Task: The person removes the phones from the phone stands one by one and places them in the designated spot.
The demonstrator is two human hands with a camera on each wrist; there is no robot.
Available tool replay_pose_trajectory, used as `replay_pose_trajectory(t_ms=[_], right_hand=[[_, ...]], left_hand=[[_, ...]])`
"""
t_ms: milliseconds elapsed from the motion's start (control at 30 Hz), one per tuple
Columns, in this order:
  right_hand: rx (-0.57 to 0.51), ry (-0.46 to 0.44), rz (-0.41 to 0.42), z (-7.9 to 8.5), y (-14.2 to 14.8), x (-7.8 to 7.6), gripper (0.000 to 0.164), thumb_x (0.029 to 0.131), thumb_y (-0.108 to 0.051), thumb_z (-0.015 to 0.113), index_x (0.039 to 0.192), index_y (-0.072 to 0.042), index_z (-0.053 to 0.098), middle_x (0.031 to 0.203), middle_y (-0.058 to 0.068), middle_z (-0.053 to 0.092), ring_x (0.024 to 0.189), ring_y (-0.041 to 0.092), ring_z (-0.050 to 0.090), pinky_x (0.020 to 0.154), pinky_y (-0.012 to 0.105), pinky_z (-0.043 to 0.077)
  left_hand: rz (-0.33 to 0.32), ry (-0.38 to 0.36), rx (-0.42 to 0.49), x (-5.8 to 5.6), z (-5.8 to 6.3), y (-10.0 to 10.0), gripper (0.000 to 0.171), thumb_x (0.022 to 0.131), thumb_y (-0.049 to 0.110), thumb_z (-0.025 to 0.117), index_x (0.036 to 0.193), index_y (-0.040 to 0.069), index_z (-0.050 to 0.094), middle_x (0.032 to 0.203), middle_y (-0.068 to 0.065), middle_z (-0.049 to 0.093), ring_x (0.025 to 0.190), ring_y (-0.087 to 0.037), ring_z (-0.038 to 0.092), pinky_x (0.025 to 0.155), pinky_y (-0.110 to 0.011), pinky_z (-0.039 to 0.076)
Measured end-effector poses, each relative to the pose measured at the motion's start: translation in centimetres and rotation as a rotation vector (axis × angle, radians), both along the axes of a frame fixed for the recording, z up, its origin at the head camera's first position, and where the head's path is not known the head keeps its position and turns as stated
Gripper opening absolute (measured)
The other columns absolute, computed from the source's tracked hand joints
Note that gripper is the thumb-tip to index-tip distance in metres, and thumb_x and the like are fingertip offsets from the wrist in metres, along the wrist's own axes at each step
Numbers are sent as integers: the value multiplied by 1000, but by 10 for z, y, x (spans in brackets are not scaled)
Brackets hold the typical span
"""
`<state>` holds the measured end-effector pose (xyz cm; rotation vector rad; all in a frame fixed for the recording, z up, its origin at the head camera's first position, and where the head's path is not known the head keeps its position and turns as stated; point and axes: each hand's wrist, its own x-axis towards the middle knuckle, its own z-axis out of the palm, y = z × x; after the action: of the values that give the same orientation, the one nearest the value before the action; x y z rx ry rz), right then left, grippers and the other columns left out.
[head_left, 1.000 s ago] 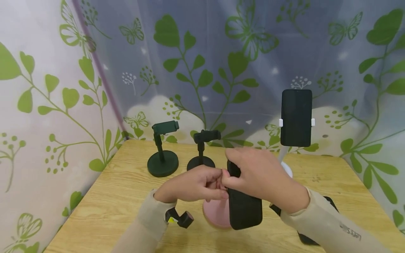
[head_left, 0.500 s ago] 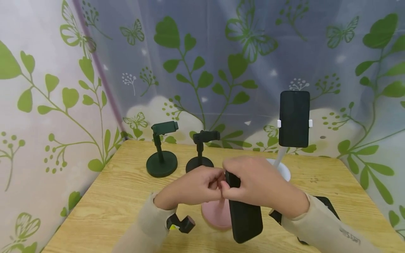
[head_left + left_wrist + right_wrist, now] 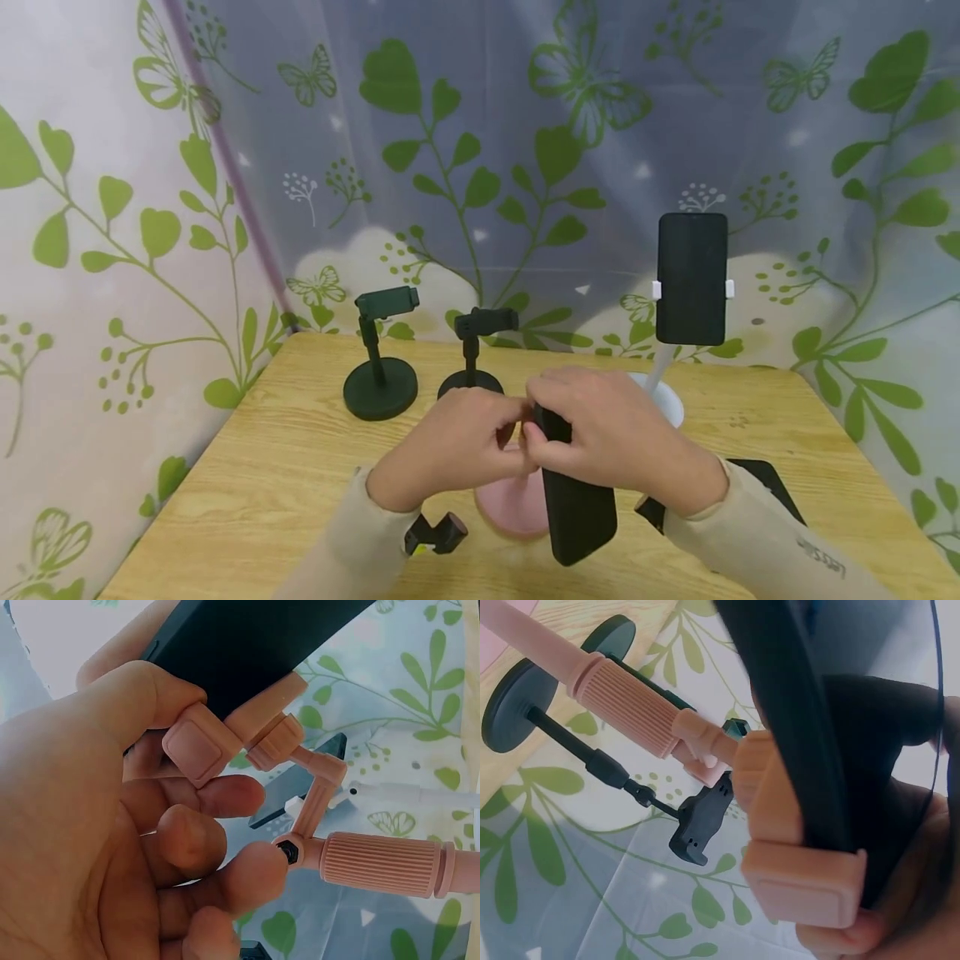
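Between my hands, a black phone [image 3: 581, 517] tilts over a pink phone stand [image 3: 513, 504]. My right hand [image 3: 607, 429] reaches over the phone's upper part and grips it by the edges. My left hand [image 3: 450, 450] is at the phone's left side. In the left wrist view its thumb and index finger pinch the end of the stand's pink clamp [image 3: 199, 746], while the other fingers curl beside the ribbed pole [image 3: 382, 864]. In the right wrist view the phone's long edge [image 3: 802, 735] lies against the clamp. Part of the clamp is hidden by the hands in the head view.
A dark green stand [image 3: 381, 387] and a black stand [image 3: 470, 350] stand at the back left. At the back right, a white stand [image 3: 663, 396] holds an upright phone [image 3: 692, 279]. Another dark phone [image 3: 768, 483] lies by the right forearm. A leaf-patterned curtain [image 3: 480, 167] backs the table.
The held phone has tilted, its lower end swinging toward the near edge. Both hands have shifted slightly, staying close together at the clamp.
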<state>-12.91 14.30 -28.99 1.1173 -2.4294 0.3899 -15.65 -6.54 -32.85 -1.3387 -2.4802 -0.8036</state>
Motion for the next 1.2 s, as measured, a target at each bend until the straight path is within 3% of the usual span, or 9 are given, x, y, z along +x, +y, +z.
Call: replay_pose_trajectory(t_ms=[333, 533, 733, 933, 1200], right_hand=[[-109, 68, 70, -3, 4, 4, 22, 92, -17, 65, 78, -23, 49, 70, -12, 40, 61, 1, 33, 51, 19, 29], [-191, 117, 61, -6, 9, 9, 14, 95, -21, 60, 82, -20, 54, 80, -9, 47, 66, 4, 36, 53, 20, 32], [-287, 230, 84, -9, 13, 12, 31, 106, -32, 44, 85, -16, 60, 87, -5, 54, 71, 9, 42, 58, 23, 36], [-382, 383, 131, -10, 20, 15, 34, 105, -30, 44, 82, -11, 61, 80, -3, 54, 66, 10, 42, 53, 20, 33], [-487, 517, 95, -25, 50, 11, 45, 106, -34, 44, 73, -5, 53, 71, 3, 50, 62, 16, 39, 54, 25, 30]], left_hand=[[-3, 9, -9, 0, 0, 0, 14, 95, 25, 59, 82, 23, 56, 61, 14, 46, 52, -1, 41, 50, -19, 34], [-20, 1, 8, 0, 0, 1, 16, 97, 26, 60, 82, 23, 57, 62, 16, 47, 51, 0, 41, 49, -18, 35], [-32, -23, -5, -1, 2, 2, 19, 101, 30, 60, 83, 26, 56, 62, 17, 49, 49, 0, 40, 49, -18, 35], [-34, -33, -18, -2, 2, 1, 16, 100, 35, 60, 88, 25, 62, 63, 17, 51, 49, 0, 41, 49, -18, 37], [-34, -49, -23, -2, 2, 0, 16, 100, 39, 60, 91, 27, 64, 60, 18, 49, 50, 1, 42, 51, -20, 38]])
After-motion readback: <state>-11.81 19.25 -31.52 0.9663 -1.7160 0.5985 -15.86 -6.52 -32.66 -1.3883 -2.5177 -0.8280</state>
